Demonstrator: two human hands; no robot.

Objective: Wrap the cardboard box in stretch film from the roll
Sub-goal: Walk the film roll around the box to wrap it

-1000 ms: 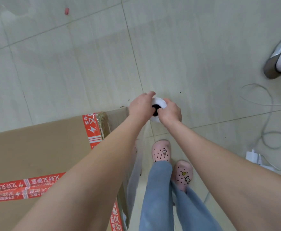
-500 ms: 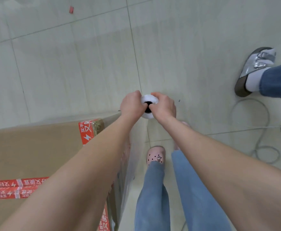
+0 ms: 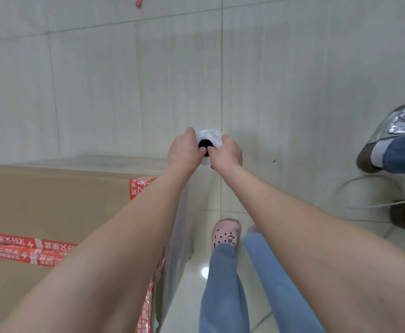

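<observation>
Past box (image 3: 52, 200) corner | left hand (image 3: 184, 151), right hand (image 3: 227, 156) grip roll (image 3: 209, 137) | thumbs seemingly in core

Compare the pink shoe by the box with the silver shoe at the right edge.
The pink clog is matte with small dark holes; the silver sandal is shiny with buckled straps. The pink clog stands close beside the cardboard box; the silver sandal is off at the right edge, far from box and roll. The silver sandal goes over a white sock; the pink clog shows none. Both are worn with blue trousers.
</observation>
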